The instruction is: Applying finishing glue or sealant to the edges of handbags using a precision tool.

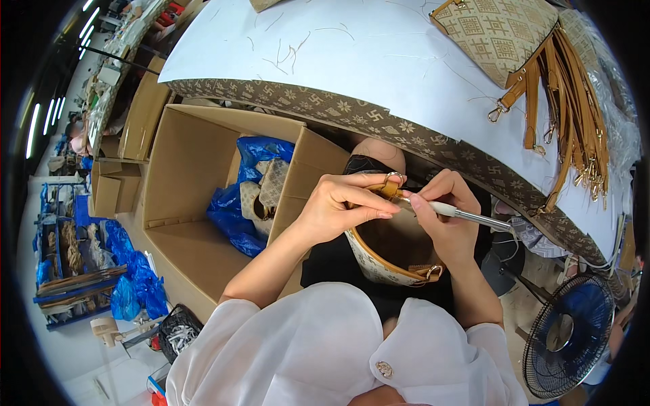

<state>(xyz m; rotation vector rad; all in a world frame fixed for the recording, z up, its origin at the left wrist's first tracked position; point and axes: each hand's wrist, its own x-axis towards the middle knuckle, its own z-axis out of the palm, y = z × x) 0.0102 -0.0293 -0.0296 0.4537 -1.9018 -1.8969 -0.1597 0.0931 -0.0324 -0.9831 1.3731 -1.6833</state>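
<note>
An open patterned bucket bag (376,265) with tan trim sits in my lap, its mouth facing up. My left hand (342,206) pinches the far rim by a tan leather tab (388,190) with a metal ring (395,177). Between the fingers and thumb of my right hand (448,220) is a slim screwdriver-like tool (472,217) with a white and silver handle. Its thin tip points left, at the tab near my left fingertips; the exact contact is hidden. A second metal ring (434,272) shows on the near right rim.
At my left stands an open cardboard box (193,169) holding patterned bags (271,186) and blue plastic (233,216). Ahead, a white-topped table (379,57) carries loose threads, a patterned bag (497,34) and tan straps with clasps (572,115). A black fan (567,335) stands at right.
</note>
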